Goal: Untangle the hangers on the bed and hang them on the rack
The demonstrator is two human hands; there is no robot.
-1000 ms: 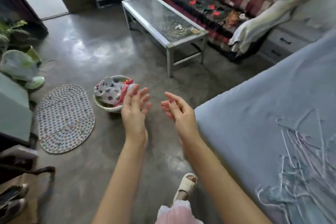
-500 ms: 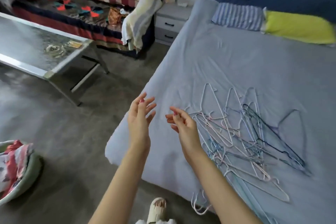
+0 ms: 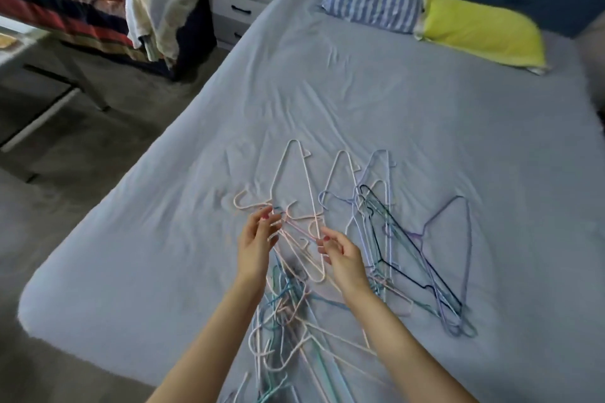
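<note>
Our left hand [image 3: 257,244] and our right hand [image 3: 342,257] are both over the heap of hangers [image 3: 330,258], palms facing each other, fingers loosely spread and holding nothing that we can see; the left fingertips [image 3: 270,217] seem to be just at the wire of a pink hanger [image 3: 296,206], but we cannot tell if they already touch it. The heap lies on the bed [image 3: 327,82], near its foot edge, the one closest to us, and spreads from between our forearms toward the middle of the sheet. The pink hanger lies directly in front of the left hand, with its long axis pointing away from us toward the pillows, its hook near the left fingers; so we judge the left hand is the nearer one for lifting it, while the right could hold down the crossed wires beside it. A dark blue hanger [image 3: 409,258] and some purple ones lie to the right of the right hand, a little apart. The rack is not in view. We see no brand, label or readable writing anywhere.
</note>
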